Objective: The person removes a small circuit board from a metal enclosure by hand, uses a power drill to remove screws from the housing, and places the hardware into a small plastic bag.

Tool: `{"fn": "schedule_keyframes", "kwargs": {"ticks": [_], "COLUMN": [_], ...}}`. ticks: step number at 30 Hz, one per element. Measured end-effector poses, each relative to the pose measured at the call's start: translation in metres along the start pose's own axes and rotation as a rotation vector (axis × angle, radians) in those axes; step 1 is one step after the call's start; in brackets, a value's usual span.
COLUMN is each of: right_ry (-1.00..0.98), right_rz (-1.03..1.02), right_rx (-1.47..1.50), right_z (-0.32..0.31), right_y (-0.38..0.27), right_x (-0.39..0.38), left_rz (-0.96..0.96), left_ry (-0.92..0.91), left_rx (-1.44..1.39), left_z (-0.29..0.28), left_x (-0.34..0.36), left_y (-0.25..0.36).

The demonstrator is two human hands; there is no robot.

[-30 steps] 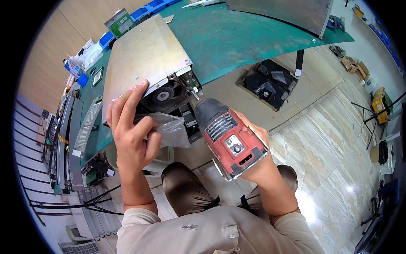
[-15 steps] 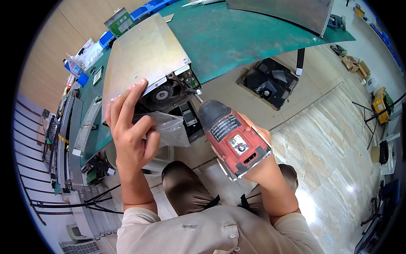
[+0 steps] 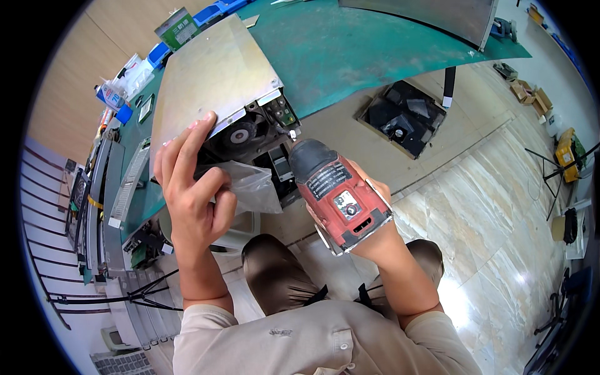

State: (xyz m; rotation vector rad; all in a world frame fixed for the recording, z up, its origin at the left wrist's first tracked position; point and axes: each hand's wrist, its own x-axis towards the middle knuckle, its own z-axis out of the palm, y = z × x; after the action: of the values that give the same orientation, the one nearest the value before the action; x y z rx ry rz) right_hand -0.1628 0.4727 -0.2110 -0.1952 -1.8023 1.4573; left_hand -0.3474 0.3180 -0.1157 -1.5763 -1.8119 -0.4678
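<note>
A large flat metal case [image 3: 215, 69] rests on the green-topped table, its near end showing a black fan [image 3: 240, 135] and a small circuit board [image 3: 279, 112]. My left hand [image 3: 197, 190] has stretched fingers laid along the near edge of the case. Its lower fingers bend against a clear plastic zip bag [image 3: 250, 187], which hangs beneath the fan; the exact grip is hidden behind them. In my right hand [image 3: 378, 234] is a red and black cordless driver [image 3: 340, 197]. The nose of that driver points up at the near right corner of the case, where a small fastener [image 3: 293, 134] shows.
A black open housing [image 3: 403, 119] stands on the floor to the right of the table [image 3: 350, 56]. A spray can [image 3: 109, 97], a green box [image 3: 177, 29] and slotted metal strips [image 3: 131, 181] are at left. A curved metal panel [image 3: 425, 19] stands at the far edge.
The driver has shifted slightly up and left, closer to the case corner, and less of its bit shows. My left hand stays on the case edge.
</note>
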Motion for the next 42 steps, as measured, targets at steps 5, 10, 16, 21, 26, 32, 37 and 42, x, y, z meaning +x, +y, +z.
{"fn": "schedule_keyframes", "kwargs": {"ticks": [5,10,16,21,26,32,37,42], "right_ry": [0.001,-0.001,-0.054,-0.055,-0.250,-0.414,-0.472,-0.473], "right_rz": [0.060,0.193,-0.084,0.079,0.485,0.519,0.522,0.528], "right_rx": [0.012,0.195,-0.319,0.024,0.252,0.296,0.261,0.241], "right_z": [-0.004,-0.004,-0.039,-0.092,-0.122,-0.113,-0.107,-0.109], "right_y": [0.000,0.001,-0.005,-0.008,-0.020,-0.013,-0.008,-0.011], "right_x": [-0.004,-0.015,-0.016,0.025,0.098,0.126,0.135,0.135], "left_rz": [0.003,0.001,0.012,-0.005,-0.047,-0.060,-0.050,-0.038], "left_ry": [0.004,0.000,0.008,0.006,-0.008,0.007,-0.001,0.004], "left_rx": [0.011,0.010,-0.003,-0.026,-0.035,-0.042,-0.053,-0.040], "left_z": [0.000,0.000,-0.002,-0.002,-0.007,-0.008,-0.007,-0.005], "left_x": [0.000,0.001,0.003,0.005,0.002,0.001,0.002,0.001], "left_y": [0.000,0.003,0.003,0.004,0.005,0.004,0.002,0.002]}}
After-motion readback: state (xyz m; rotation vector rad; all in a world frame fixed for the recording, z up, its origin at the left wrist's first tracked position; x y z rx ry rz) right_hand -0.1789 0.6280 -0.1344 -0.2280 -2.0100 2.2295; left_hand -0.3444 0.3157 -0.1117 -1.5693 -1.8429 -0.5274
